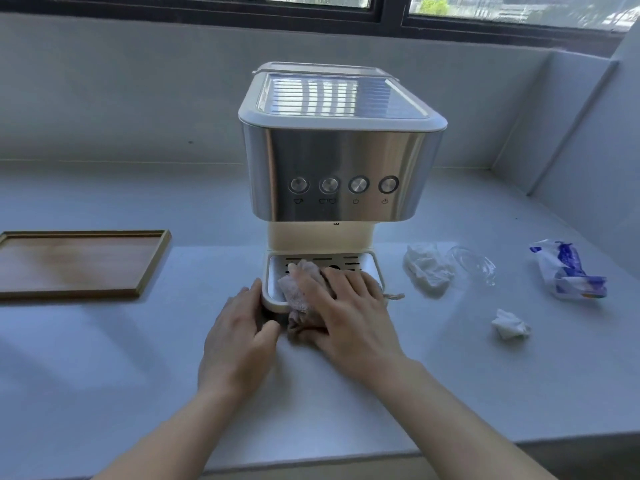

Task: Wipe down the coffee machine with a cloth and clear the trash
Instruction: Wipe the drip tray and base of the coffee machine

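Note:
A steel and cream coffee machine (341, 168) stands in the middle of the pale counter, its drip tray (367, 263) facing me. My right hand (349, 306) lies flat on a pinkish cloth (301, 289), pressing it onto the drip tray's front. My left hand (239, 341) rests against the tray's front left corner, fingers on its edge, thumb on the counter. To the right lie the trash pieces: a crumpled white tissue (427, 270), a clear plastic wrapper (474, 263), a blue and white wrapper (568, 270) and a small tissue ball (510, 323).
A shallow wooden tray (76, 263) sits on the counter (104, 358) at the left. A grey wall rises behind the machine, with a window (485, 8) above it. The counter's front edge runs near my forearms.

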The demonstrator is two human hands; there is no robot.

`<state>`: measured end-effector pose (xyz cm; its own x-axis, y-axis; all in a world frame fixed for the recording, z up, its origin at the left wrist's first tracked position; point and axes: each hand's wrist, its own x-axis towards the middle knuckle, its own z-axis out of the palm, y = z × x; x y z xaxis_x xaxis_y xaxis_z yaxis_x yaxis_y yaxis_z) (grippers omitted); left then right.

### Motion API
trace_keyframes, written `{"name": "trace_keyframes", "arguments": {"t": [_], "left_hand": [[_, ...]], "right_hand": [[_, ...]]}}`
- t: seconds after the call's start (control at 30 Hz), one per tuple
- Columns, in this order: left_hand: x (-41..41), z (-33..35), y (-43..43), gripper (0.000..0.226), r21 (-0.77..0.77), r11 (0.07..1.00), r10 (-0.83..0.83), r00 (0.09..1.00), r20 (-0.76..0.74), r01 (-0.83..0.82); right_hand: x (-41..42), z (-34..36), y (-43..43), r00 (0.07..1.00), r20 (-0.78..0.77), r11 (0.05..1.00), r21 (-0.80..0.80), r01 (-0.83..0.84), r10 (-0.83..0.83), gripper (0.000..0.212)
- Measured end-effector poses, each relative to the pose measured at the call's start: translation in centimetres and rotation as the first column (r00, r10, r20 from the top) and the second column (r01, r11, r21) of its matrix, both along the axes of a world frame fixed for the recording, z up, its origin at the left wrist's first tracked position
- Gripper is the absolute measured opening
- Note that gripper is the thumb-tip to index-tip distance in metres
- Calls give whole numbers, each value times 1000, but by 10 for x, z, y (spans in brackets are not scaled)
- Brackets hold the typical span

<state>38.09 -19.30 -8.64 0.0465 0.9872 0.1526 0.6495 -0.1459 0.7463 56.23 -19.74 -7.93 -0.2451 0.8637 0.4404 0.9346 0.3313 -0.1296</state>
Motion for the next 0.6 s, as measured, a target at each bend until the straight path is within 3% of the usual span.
{"name": "trace_keyframes", "arguments": {"t": [0.1,0.17,0.2,0.27,0.37,0.5,0.6], "left_hand": [[-2,-1,-4,78,32,999,7,998,65,-9],[0,-2,-8,80,166,985,-36,998,-42,43],[4,-3,-10,77,265,958,-67,986,-154,107],[17,-4,-8,71,382,878,-131,913,-387,288],[34,1,5,57,369,805,-183,787,-590,464],[26,11,20,22,536,677,-109,789,-604,504],[2,8,15,25,556,691,-70,808,-584,462]], "right_hand": [[37,-8,-14,967,-245,992,-121,36,-65,117],[50,-16,-19,859,-486,978,-196,74,-163,124],[51,-18,-19,826,-528,971,-224,87,-196,125],[48,-24,-15,878,-445,975,-203,95,-179,116],[50,-31,-12,958,-274,997,-40,72,-81,89],[50,-35,-12,971,-237,999,27,34,-26,83],[48,-33,-14,983,-182,998,67,-16,28,80]]}}
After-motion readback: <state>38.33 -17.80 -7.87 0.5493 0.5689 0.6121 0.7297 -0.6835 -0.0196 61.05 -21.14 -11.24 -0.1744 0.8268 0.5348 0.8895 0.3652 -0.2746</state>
